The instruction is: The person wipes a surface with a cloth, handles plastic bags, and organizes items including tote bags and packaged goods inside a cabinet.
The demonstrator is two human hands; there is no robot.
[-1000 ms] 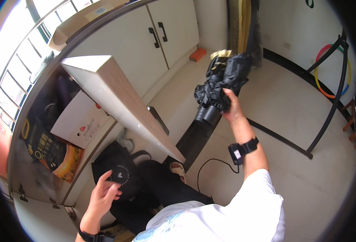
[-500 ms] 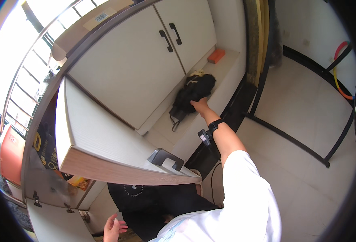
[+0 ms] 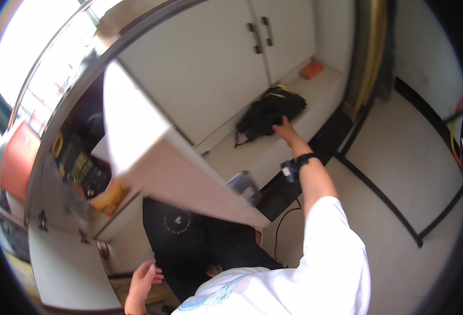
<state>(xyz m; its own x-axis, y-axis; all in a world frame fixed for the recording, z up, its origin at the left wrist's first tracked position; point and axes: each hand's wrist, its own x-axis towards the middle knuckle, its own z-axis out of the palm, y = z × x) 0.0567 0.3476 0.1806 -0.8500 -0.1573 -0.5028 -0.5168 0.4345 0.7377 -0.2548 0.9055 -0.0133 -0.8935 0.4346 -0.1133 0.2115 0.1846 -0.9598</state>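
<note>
A black folding umbrella (image 3: 268, 113), loosely bundled with a strap loop at one end, lies on the pale ledge (image 3: 226, 157) before the white cupboard. My right hand (image 3: 288, 131) reaches out to its near side; thumb and a finger look spread against the cloth, the other fingers hard to make out. At lower left, my left hand (image 3: 146, 275) hangs empty beside my black-clothed legs, its fingers loosely bent and apart. Between my arms stands an open white cupboard door (image 3: 189, 178), blurred, with a grey handle (image 3: 243, 186).
An orange box (image 3: 311, 70) rests at the ledge's far end. Packages (image 3: 87, 170) fill the open cupboard at left, and a lowered white flap (image 3: 71, 268) hangs below. A pink tub (image 3: 18, 157) stands by the window railing. A black metal frame (image 3: 381, 199) stands right.
The view has shifted, so the cupboard and ledge appear farther right. My right hand stays by the umbrella, with more of its fingers showing. The left hand remains empty.
</note>
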